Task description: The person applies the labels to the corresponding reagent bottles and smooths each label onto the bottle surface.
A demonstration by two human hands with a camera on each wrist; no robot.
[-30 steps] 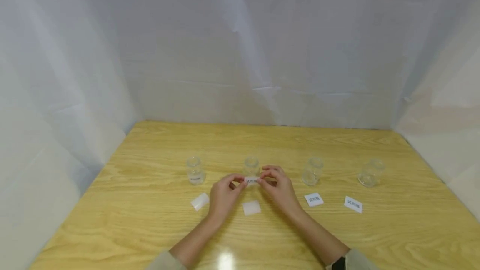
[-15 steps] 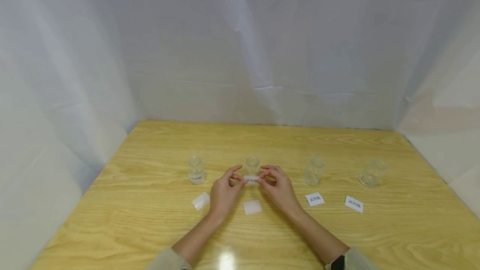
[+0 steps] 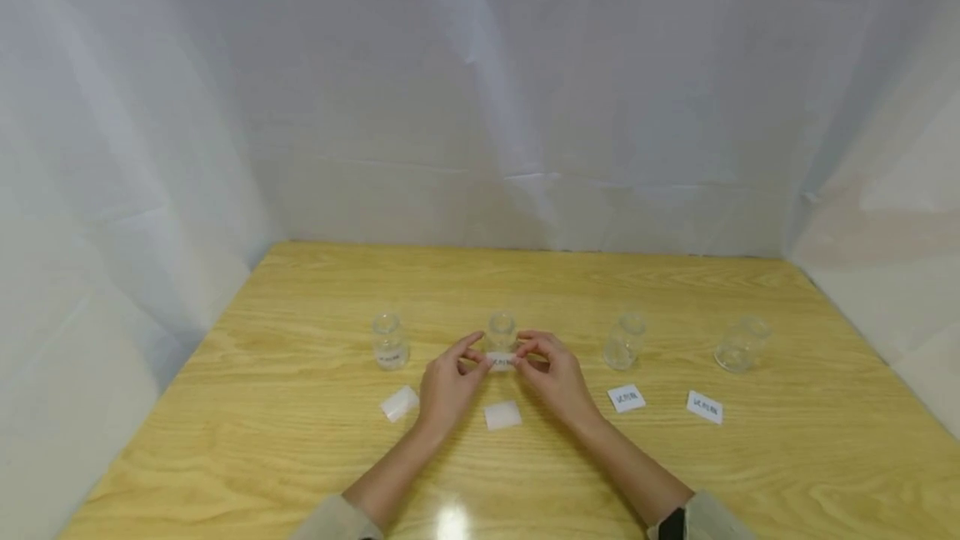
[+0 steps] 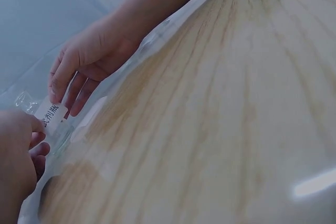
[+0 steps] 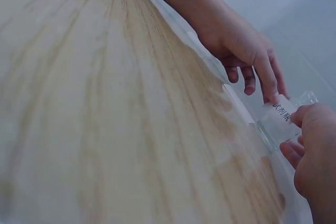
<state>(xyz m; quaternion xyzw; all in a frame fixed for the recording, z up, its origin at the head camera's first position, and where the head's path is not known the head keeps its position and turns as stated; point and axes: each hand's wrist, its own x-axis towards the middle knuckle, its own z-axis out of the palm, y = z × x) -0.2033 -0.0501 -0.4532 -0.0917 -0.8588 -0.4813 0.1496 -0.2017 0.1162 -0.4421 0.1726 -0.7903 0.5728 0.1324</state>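
In the head view, a small white label (image 3: pixel 501 361) with dark handwritten characters is stretched between both hands. My left hand (image 3: pixel 447 386) pinches its left end, one finger raised beside the bottle. The right hand (image 3: pixel 557 377) has the other end between thumb and fingers. Directly behind the label stands a clear glass bottle (image 3: pixel 502 325), its lower part covered by the label in this view. Up close, the right wrist view shows the label (image 5: pixel 282 109) overlapping the glass, with fingertips at both ends. A white backing piece (image 3: pixel 502 415) lies on the table below the hands.
A clear bottle (image 3: pixel 390 340) bearing a label stands at left, with a white piece (image 3: pixel 400 403) before it. To the right are two unlabelled bottles, one nearer (image 3: pixel 625 342) and one farther (image 3: pixel 742 344). Two written labels (image 3: pixel 626 397) lie before them on the wooden table (image 3: pixel 300 440).
A finger of my left hand has lifted and straightened beside the bottle. The label stays between both hands, and the right hand has barely moved.
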